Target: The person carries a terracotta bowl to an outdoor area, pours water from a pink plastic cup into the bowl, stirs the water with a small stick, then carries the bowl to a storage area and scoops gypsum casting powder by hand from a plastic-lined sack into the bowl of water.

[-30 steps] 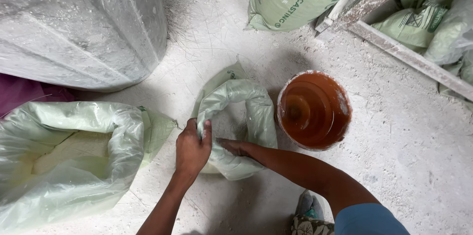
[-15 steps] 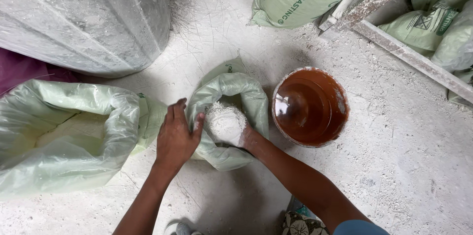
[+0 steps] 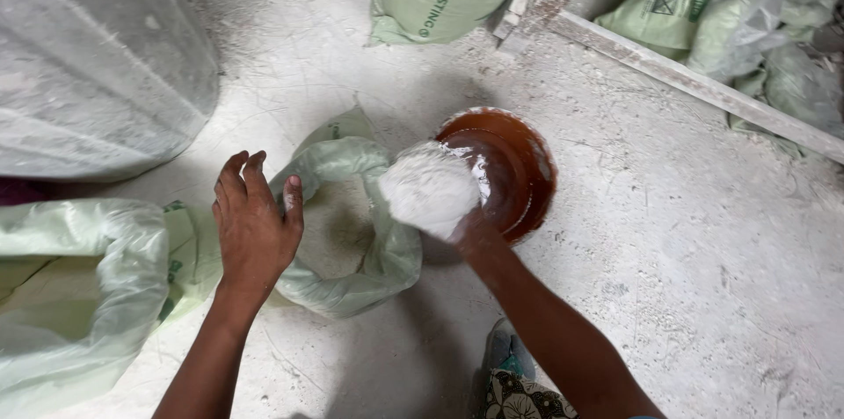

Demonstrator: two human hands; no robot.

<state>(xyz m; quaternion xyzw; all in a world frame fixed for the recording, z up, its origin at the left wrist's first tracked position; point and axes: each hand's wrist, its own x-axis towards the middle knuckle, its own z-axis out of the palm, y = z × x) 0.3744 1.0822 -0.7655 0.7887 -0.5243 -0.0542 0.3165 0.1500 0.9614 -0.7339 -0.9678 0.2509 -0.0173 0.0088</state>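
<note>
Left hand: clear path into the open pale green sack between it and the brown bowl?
Probably yes. The left hand rests at the rim of the pale green sack, whose mouth gapes open; the right hand, heaped with white powder, is over the round brown bowl, out of the way.

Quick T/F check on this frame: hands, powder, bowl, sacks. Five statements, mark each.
1. The right hand carries a heap of white powder. True.
2. The left hand is inside the brown bowl. False: it rests on the rim of the small open green sack, apart from the brown bowl.
3. The brown bowl stands on the dusty floor to the right of the small open sack. True.
4. The powder heap is held over the large open sack at far left. False: it is between the small sack and the bowl, at the bowl's near-left rim; the large open sack is untouched.
5. The left hand holds a scoop. False: it holds no tool.
</note>
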